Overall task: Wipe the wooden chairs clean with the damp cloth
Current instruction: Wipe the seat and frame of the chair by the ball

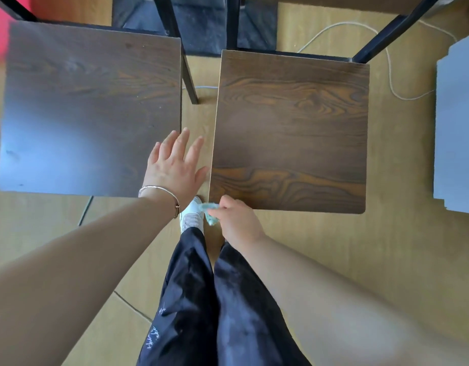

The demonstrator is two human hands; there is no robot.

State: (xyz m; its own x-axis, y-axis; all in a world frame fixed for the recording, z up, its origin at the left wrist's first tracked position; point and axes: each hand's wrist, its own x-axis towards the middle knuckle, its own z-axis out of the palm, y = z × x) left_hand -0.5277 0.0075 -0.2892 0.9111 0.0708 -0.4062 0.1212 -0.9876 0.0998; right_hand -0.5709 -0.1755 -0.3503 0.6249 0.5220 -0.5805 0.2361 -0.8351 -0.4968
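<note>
Here we are, standing over two wooden chairs, and the action sits at the right chair seat (pixel 291 133). The right grip (pixel 237 220) is clenched around a bunched pale-green damp cloth (pixel 211 211), pinching it right at the seat's near-left corner, touching or just off the edge; I can't tell which. The left grip (pixel 172 167) is released, fingers spread flat, hovering just left of that seat's left edge, over the gap to the left chair seat (pixel 90 107). A thin bracelet (pixel 159 192) rides the left wrist.

My read: this is the start of a pass on the right seat, cloth poised at the corner. The next move calls for spreading the cloth flatter, pressing it onto the wood and sweeping away across the seat, with the free hand steadying the chair.
</note>
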